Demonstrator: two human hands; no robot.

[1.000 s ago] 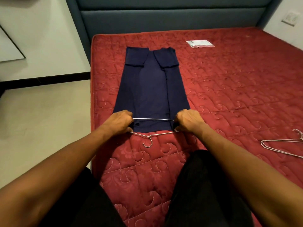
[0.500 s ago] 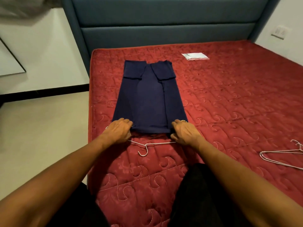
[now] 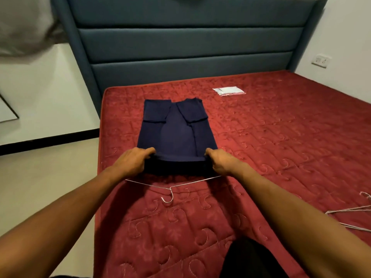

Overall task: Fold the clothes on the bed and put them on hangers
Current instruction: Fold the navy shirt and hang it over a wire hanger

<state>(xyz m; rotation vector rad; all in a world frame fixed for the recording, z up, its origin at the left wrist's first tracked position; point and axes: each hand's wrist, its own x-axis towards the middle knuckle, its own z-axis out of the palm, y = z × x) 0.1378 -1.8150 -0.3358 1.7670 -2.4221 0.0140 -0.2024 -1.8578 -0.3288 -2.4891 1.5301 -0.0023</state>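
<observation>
Shirt (image 3: 174,135), navy and folded into a narrow strip, lies on the bed (image 3: 281,137), its long axis running straight away from the person. Its near hem is held a little off the mattress. The left hand (image 3: 133,160) grips the shirt's near left corner and the right hand (image 3: 220,160) the near right, fingers curled round the cloth. A hanger (image 3: 170,188) lies just nearer than that hem, across the shirt's width (hook pointing back at the person), so the fold likely runs along the long axis, both hands equally placed. Spare hangers (image 3: 329,213) lie well right of the shirt.
</observation>
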